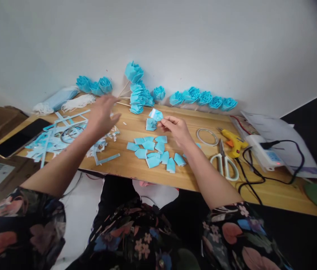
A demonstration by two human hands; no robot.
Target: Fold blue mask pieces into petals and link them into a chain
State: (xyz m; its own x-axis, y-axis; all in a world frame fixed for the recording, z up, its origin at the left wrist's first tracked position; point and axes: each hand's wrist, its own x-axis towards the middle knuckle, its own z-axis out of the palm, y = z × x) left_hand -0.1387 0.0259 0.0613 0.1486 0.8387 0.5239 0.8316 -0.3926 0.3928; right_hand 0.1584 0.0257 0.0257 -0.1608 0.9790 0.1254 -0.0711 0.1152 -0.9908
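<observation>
**Phone** (20,138): lay at the far left corner of the wooden table (136,170), close to the edge. A knock could have sent it off.

**Blue offcuts** (52,139): a loose heap of strips and scraps beside the phone. A ring lay half buried in it, its material not made out.

**Left hand** (100,114): was over the heap's right edge, fingers apart and holding nothing. It was blurred, so contact with the scraps could not be told. A sweep could have scattered the light pieces.

**Folded blue piece** (156,114): was at mid-table, in front of the paper roses (200,98). The right hand (177,129) pinched its edge, thumb and forefinger together. The fold could have sprung open had the pinch slackened.

**Cut petals** (154,153): lay near the front edge, beside the right forearm. A dragged arm could have pushed them off.

**Glue gun** (233,141): lay to the right beside the scissors (224,164), its cable looping over the edge. Whether it was hot could not be seen, and a snagged cable could have pulled it down.
</observation>
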